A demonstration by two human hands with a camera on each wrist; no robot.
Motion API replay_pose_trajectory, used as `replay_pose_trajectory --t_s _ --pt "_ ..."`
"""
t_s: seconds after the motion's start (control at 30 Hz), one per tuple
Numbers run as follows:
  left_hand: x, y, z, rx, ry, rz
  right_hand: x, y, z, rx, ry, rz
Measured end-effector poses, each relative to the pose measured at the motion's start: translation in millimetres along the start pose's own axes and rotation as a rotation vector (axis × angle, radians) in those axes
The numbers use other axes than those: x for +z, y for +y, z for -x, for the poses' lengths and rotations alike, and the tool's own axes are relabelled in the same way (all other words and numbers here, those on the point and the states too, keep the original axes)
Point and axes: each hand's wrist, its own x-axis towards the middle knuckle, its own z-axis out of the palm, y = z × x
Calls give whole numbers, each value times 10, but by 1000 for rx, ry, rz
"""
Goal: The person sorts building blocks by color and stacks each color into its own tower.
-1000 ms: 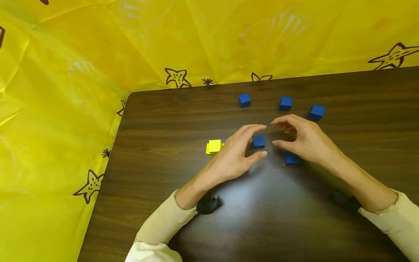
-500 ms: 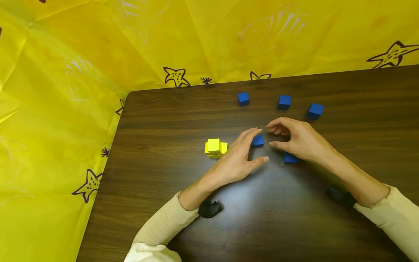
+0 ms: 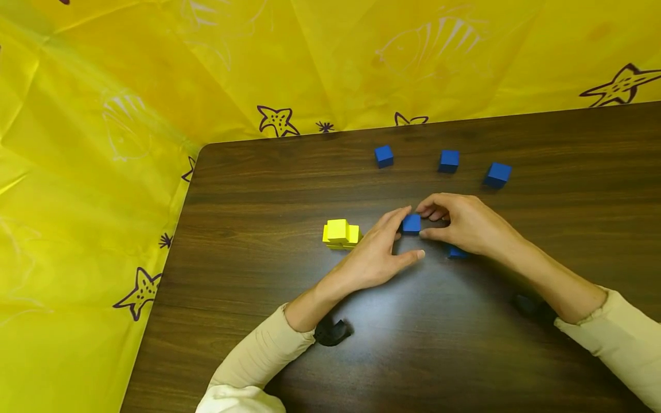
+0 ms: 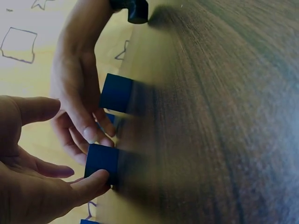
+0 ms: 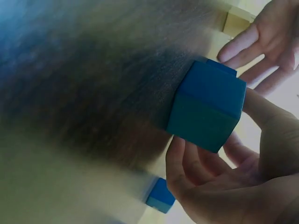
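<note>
- My left hand (image 3: pixel 379 252): fingers extended, unclenched, at blue cube (image 3: pixel 412 223) between my hands, presumably steadying it.
- My right hand (image 3: pixel 467 223): fingertips opposite; cannot tell if grasping.

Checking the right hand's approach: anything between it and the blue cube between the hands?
Nothing visible. The fingers of the right hand are at the cube; the left hand is on its other side. Another cube, partly hidden by the right hand in the head view, lies to the near side, not between.
</note>
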Motion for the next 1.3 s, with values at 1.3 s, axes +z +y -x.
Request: replay_pose_trajectory --t_s 1.3 --pt "213 -41 -103 183 159 90 -130 6 361 -54 77 61"
